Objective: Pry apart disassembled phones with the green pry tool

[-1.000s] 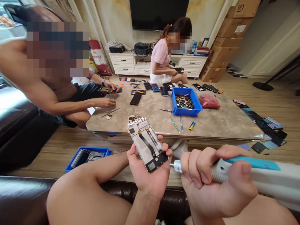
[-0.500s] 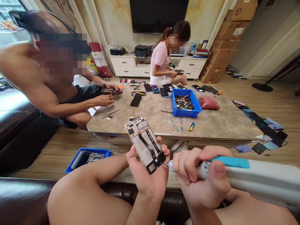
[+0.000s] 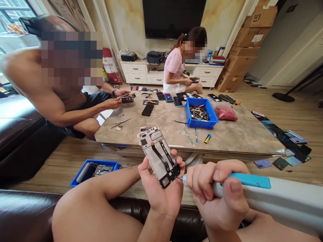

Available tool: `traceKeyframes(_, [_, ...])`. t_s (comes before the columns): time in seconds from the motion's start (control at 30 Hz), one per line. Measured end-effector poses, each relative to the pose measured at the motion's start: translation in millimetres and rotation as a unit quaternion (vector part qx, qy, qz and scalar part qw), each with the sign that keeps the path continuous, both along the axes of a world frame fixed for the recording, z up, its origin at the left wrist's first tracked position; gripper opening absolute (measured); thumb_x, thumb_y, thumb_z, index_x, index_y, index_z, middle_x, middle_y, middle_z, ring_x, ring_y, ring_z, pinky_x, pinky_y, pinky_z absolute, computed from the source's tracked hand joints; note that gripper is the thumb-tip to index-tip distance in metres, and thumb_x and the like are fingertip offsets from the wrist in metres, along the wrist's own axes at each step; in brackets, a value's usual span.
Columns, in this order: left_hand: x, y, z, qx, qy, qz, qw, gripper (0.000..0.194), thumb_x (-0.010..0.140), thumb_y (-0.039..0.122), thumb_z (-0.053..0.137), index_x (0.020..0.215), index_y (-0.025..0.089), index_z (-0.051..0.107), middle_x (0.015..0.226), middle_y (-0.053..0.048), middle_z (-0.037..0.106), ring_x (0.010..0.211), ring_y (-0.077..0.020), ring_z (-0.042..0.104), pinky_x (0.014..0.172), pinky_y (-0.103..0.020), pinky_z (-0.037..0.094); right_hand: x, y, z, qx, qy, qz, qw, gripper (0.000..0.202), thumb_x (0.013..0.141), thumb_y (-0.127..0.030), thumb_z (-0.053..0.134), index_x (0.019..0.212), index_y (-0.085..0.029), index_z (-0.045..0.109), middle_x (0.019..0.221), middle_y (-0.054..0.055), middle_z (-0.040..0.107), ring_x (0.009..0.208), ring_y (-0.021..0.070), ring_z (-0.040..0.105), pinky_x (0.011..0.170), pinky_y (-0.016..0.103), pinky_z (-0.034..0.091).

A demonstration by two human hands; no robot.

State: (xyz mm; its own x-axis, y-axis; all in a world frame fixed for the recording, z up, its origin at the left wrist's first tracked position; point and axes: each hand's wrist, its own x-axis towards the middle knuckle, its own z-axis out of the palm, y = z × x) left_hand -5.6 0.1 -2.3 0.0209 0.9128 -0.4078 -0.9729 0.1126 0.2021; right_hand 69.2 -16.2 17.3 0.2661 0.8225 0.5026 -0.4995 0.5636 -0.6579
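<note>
An opened phone [image 3: 157,154], its white frame and black ribbon cables facing up, rests tilted in my left hand [image 3: 164,191]. The fingers curl round its edges and the thumb presses the left side. My right hand [image 3: 219,191] is wrapped round a white electric screwdriver [image 3: 285,198] with a blue switch bar. Its thin bit points left at the black lower corner of the phone; whether it touches cannot be made out. A phone back part [image 3: 145,129] lies on the table just behind the held phone, partly hidden.
On the table [image 3: 161,131] stand a blue bin [image 3: 202,122] of small parts and a red bag [image 3: 225,113]. Pens, tweezers [image 3: 121,123], a battery [image 3: 207,138] and several phones lie about. Another blue bin [image 3: 94,171] is on the floor. Two people work nearby.
The view has shifted slightly. Both hands, with phone and screwdriver, keep nearly the same pose. The co-worker at left has moved their hands closer together over a phone.
</note>
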Motion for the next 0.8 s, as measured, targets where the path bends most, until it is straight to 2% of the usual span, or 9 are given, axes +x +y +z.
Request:
traceKeyframes(0.33, [-9.9,-0.8,-0.5,0.009,-0.048,-0.018,0.999,0.039,0.093,0.050,0.049,0.097,0.019,0.073,0.090,-0.010,0.062,0.069,-0.0202,0.057,0.068,-0.034,0.051,5.3,4.8,4.6,-0.056,0.057,-0.108,0.991,0.015,0.099,-0.034,0.060,0.090,-0.022,0.056,0.050,-0.010,0.041,0.036,0.0072,0.030,0.042,0.017,0.039])
traceKeyframes(0.53, [-11.7,-0.4,3.6,0.008,-0.053,-0.019,0.998,0.037,0.093,0.050,0.049,0.099,0.021,0.071,0.090,-0.010,0.060,0.068,-0.0202,0.055,0.067,-0.034,0.050,2.9,7.2,2.6,-0.055,0.067,-0.108,0.990,0.017,0.099,-0.036,0.061,0.091,-0.022,0.055,0.051,-0.010,0.043,0.038,0.0073,0.032,0.043,0.018,0.040])
traceKeyframes(0.8, [-11.5,0.9,-2.0,0.017,-0.061,-0.026,0.998,0.039,0.094,0.049,0.048,0.097,0.018,0.072,0.091,-0.010,0.060,0.070,-0.0205,0.056,0.068,-0.034,0.051,2.8,8.1,1.2,-0.051,0.070,-0.101,0.991,0.017,0.099,-0.035,0.060,0.089,-0.022,0.055,0.050,-0.010,0.041,0.037,0.0068,0.030,0.042,0.017,0.040])
